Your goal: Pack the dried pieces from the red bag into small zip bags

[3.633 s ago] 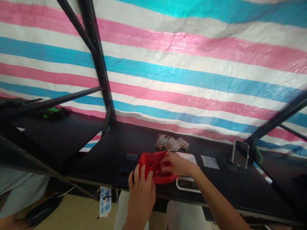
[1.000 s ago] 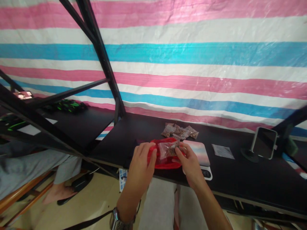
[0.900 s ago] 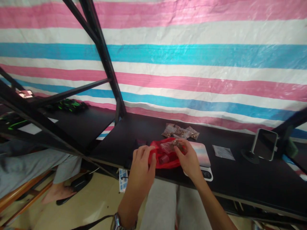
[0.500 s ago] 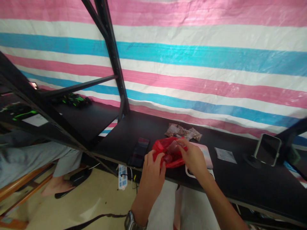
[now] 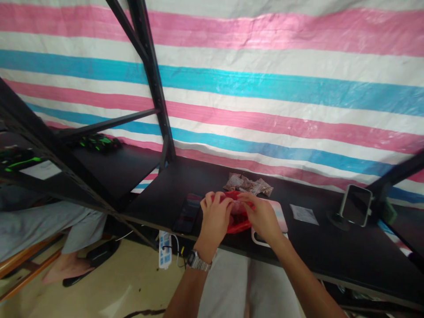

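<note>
A red plastic bag (image 5: 239,226) sits open at the table's front edge, with small items inside that I cannot make out. My left hand (image 5: 214,218) is closed over its left side, thumb and fingers pinching a small clear plastic bag (image 5: 237,206). From the other side, my right hand (image 5: 263,217) pinches the same clear bag above the red bag's opening. What the clear bag holds is too blurred to tell. Just behind lie several small clear packets (image 5: 248,183) of brownish bits. A pink and white case (image 5: 278,214) lies partly under my right hand.
A dark phone (image 5: 188,213) lies left of my hands on the black table (image 5: 159,194). To the right are a flat clear packet (image 5: 304,214) and a device on a stand (image 5: 356,205). A power strip (image 5: 164,249) hangs below the edge. Another person's leg (image 5: 82,229) shows at left.
My left hand has moved from the red bag's rim up to the small clear bag, closer to my right hand. The right hand keeps its pinch. The view has shifted slightly.
</note>
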`<state>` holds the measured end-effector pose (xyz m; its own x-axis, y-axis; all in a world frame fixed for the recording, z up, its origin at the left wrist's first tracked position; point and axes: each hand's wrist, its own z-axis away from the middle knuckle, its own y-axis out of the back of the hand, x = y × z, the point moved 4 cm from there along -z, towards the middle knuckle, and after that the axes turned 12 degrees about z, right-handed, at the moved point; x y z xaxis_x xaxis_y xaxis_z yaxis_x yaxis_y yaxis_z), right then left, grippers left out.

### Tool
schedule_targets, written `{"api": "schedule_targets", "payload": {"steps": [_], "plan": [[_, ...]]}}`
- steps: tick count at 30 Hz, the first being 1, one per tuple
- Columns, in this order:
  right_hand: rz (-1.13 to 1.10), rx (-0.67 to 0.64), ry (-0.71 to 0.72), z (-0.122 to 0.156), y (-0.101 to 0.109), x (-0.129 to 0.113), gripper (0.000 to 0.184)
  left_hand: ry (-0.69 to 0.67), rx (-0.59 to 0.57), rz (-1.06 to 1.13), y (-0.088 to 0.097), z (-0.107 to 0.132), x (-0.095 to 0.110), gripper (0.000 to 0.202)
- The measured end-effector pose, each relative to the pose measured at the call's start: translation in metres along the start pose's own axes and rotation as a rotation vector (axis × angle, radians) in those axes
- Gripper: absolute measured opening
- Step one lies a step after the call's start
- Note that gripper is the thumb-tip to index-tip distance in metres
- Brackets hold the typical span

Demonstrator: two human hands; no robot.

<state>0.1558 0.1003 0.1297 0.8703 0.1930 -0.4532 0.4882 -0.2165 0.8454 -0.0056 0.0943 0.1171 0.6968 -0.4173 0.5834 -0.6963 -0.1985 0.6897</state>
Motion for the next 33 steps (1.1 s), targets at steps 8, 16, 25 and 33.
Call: {"api": "schedule_targets", "payload": {"steps": [8, 16, 25, 33], "plan": [[-0.133, 0.087, -0.016, 0.003, -0.002, 0.005, 0.029, -0.021, 0.084, 0.051, -0.002, -0.004, -0.004, 0.025], [-0.24, 0.194, 0.031, 0.004, 0.005, 0.007, 0.02, -0.02, 0.07, 0.098, -0.003, -0.005, -0.012, 0.022], [-0.415, 0.235, -0.111, -0.002, 0.007, 0.013, 0.022, -0.026, 0.076, 0.077, 0.003, -0.005, -0.02, 0.031], [-0.468, 0.471, -0.457, 0.003, 0.046, 0.117, 0.045, -0.1, 0.355, 0.021, 0.036, 0.059, -0.02, 0.027]]}}
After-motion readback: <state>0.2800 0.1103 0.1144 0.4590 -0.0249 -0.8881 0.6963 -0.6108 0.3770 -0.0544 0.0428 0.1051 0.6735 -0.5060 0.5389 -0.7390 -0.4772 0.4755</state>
